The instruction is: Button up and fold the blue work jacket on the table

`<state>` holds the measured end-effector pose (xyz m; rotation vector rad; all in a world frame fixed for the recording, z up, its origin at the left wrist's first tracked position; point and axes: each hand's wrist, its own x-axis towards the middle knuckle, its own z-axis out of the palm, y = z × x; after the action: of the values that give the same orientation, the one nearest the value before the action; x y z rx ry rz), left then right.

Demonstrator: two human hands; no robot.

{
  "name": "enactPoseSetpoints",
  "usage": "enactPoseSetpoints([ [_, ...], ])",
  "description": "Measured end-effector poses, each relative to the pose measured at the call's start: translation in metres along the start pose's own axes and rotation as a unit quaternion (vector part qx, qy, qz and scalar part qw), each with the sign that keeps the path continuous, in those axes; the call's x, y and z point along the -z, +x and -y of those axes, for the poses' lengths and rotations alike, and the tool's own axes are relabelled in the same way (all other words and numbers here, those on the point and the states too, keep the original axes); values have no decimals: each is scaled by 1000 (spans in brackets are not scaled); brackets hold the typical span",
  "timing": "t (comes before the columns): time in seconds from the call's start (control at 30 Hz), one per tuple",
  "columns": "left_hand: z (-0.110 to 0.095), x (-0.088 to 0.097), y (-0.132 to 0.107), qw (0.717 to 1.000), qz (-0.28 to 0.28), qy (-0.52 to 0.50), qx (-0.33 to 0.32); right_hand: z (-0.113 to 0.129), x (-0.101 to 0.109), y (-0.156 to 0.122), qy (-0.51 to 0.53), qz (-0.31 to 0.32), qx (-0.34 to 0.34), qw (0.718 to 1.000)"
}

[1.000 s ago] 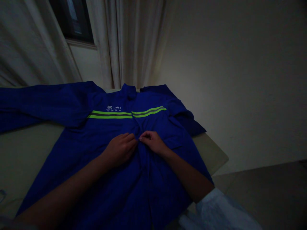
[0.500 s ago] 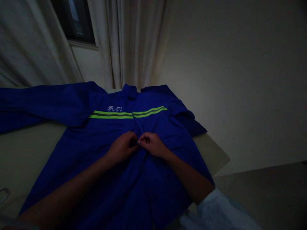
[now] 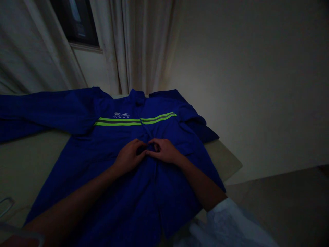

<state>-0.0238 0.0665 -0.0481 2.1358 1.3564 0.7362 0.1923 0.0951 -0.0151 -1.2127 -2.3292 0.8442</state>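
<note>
A blue work jacket (image 3: 102, 178) with green-and-grey reflective stripes and a white chest logo lies spread front side up. My left hand (image 3: 131, 154) pinches the fabric at the front opening, below the stripe. Beside it my right hand (image 3: 163, 150) pinches the other edge of the opening, thumb and fingers bent together. The fingertips of both hands nearly meet at the placket. Whether a button or other fastener is between them is too dark to make out.
The jacket rests on a pale table (image 3: 228, 161), whose right corner shows past the sleeve. A hanger-like wire piece (image 3: 7, 206) lies at the left edge. Behind are curtains (image 3: 149, 44), a dark window (image 3: 77, 20) and a plain wall (image 3: 252, 85).
Both hands stay at the front opening, and the right fingers have shifted slightly over the fabric. The view has moved a little, so the jacket appears slightly further left.
</note>
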Motion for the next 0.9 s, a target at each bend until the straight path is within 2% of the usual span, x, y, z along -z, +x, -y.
enactPoseSetpoints([
  [0.1, 1, -2, 1, 1000, 16, 20, -19, 21, 2, -11, -30, 8, 12, 999],
  [0.17, 2, -3, 2, 999, 5, 18, -26, 41, 0, -28, -97, 57, 27, 993],
  [0.27, 1, -3, -1, 998, -60, 17, -29, 61, -9, -61, -192, 113, -4, 975],
  [0.33, -5, -1, -6, 993, -94, 58, -40, 59, -15, -80, -197, 84, -44, 976],
  [0.4, -15, 3, -16, 991, -65, 101, -64, 46, -22, -91, -123, 36, -75, 989],
  [0.47, -26, 5, -28, 991, 22, 102, -87, 28, -27, -95, 9, -10, -104, 995],
  [0.53, -36, 5, -39, 988, 101, 68, -95, 14, -31, -96, 138, -50, -121, 982],
  [0.57, -39, 4, -44, 987, 123, 55, -92, 10, -32, -96, 182, -64, -121, 974],
  [0.67, -44, 2, -50, 983, 159, 39, -78, 7, -31, -97, 241, -55, -109, 963],
  [0.77, -46, 2, -52, 978, 191, 32, -73, 9, -29, -99, 264, -36, -127, 955],
  [0.9, -50, 2, -55, 979, 185, 58, -64, 8, -27, -101, 320, -50, -136, 936],
])
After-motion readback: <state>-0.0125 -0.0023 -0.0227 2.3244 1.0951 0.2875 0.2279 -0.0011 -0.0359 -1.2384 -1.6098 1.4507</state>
